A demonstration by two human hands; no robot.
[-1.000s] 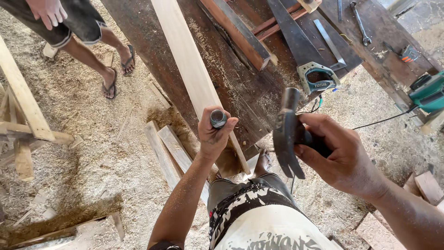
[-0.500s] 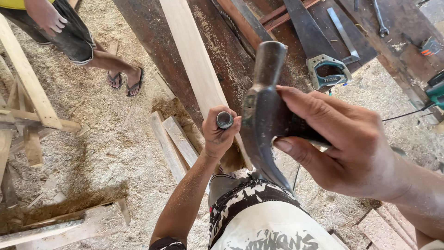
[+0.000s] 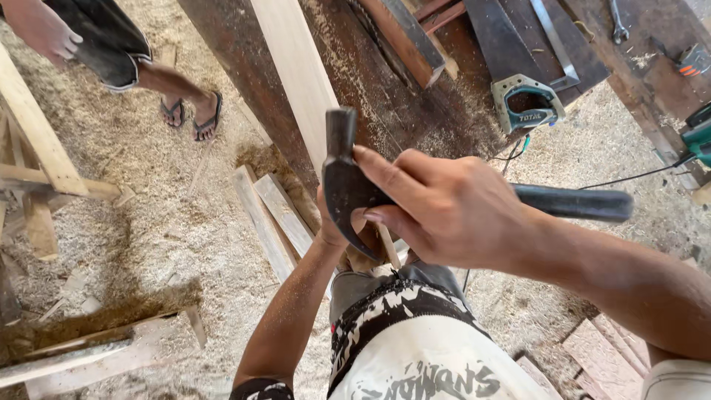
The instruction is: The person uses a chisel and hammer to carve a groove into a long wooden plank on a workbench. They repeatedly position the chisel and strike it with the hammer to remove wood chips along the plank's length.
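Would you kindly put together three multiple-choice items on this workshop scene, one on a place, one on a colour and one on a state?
1. Where does the hand saw lie?
A. On the dark workbench, upper right
B. On the sawdust floor beside the sandals
C. Across the person's lap

2. What colour is the saw's handle?
A. Red
B. Green
C. Yellow

3. How is the claw hammer held?
A. Lying loose on the floor
B. By the end of its handle, in the left hand
C. Near its head, in the right hand

Answers:
1 A, the saw rests on the dark boards above the right hand.
2 B, the grip around the blade's end is green.
3 C, the right hand's fingers wrap just behind the dark head, the handle jutting right; the left hand is mostly hidden behind the hammer.
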